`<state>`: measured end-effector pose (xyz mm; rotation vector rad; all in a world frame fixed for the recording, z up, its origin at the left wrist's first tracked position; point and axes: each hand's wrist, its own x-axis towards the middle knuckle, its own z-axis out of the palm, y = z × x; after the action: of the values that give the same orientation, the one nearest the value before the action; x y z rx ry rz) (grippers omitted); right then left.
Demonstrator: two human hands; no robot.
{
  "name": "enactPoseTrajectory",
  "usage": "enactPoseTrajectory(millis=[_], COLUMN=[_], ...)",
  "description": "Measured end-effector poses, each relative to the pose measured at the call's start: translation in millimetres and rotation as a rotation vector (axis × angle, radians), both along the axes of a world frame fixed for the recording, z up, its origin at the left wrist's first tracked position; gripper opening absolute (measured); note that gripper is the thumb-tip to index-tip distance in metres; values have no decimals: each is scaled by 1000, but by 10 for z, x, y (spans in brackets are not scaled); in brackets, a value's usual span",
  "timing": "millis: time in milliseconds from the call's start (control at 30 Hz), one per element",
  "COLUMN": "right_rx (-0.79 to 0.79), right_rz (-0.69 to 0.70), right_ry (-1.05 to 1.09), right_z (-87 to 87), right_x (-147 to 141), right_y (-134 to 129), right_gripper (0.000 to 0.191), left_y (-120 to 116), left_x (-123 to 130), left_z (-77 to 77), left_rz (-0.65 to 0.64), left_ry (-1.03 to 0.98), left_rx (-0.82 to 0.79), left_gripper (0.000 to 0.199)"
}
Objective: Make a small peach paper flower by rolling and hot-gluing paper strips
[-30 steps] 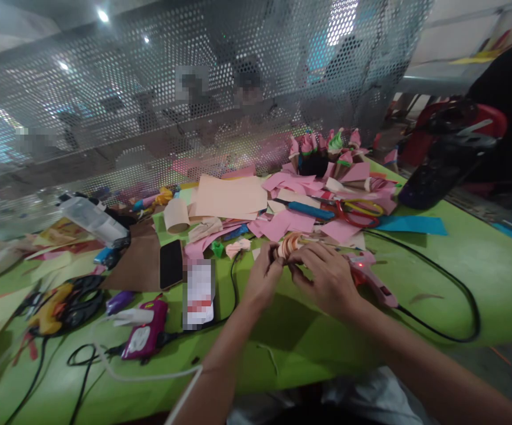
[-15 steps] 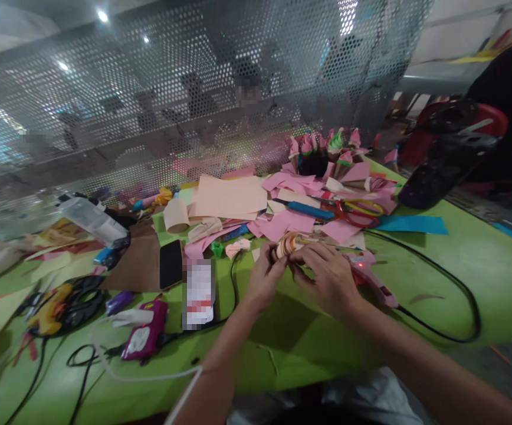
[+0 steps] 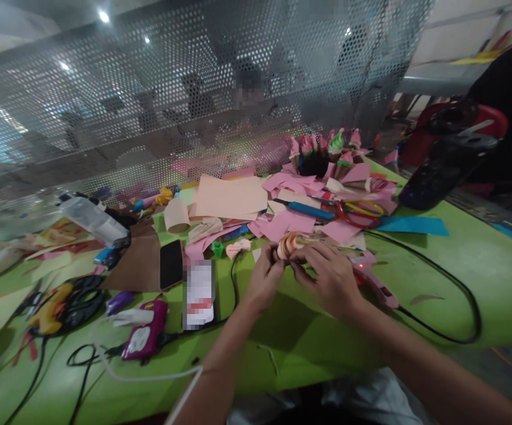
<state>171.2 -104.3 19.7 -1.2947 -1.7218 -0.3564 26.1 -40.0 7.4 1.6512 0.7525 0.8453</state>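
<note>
A small orange-and-white striped swirl piece [image 3: 288, 244] is held between both hands above the green table. My left hand [image 3: 265, 274] is closed on its left side, thumb and fingertips pressed to it. From the right, my right hand [image 3: 327, 268] pinches its lower edge with bent fingers. Just right of that hand lies a pink glue gun [image 3: 375, 282] with a red light lit and a black cord. Pink paper pieces [image 3: 289, 223] lie behind the hands, with a blue-handled tool [image 3: 311, 210] and red-and-yellow scissors [image 3: 360, 213].
On the left are a phone [image 3: 171, 264], a magenta power strip [image 3: 146, 330], a yellow-and-black tool [image 3: 52, 308] and a clear bottle [image 3: 93, 221]. Pink-and-green paper cones [image 3: 311, 147] stand at the back before a perforated metal screen [image 3: 150, 112]. A dark bottle [image 3: 433, 171] stands right.
</note>
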Motion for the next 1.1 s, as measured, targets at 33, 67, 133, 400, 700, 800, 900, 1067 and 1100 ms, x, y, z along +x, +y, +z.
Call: enactPoseTrajectory(millis=[33,67,133,400,700,800,900,1067,1100], right_rx=[-4,-9,-18,-15,-10,-11,-11,0,3], right_rz=[0,0,5,27,22,9,-12,-33,-31], right_ry=[3,6,11,14,8,16,15,2,1], right_z=[0,-1,-5,8,7,-2,-2,-8,-8], right_x=[2,5,11,20,32,30,19,0,-3], right_y=[-1,-1,0,-3,-6,-1,2,9,9], right_gripper=[10,9,9,6,6,7,9,11,11], left_y=[4,7,9,-8,-40,-42,-38,-30,-28], left_x=[0,1,3,9,-1,3,3,-5,-6], left_z=[-5,-10,-17,30,83,93,84,53,49], left_rz=[-1,-3,0,-9,41,37,27,19,14], left_ry=[-1,-1,-3,-14,150,151,117,84,78], left_rx=[1,1,-2,14,171,160,128,111,106], left_gripper=[26,27,28,26,22,23,24,28,28])
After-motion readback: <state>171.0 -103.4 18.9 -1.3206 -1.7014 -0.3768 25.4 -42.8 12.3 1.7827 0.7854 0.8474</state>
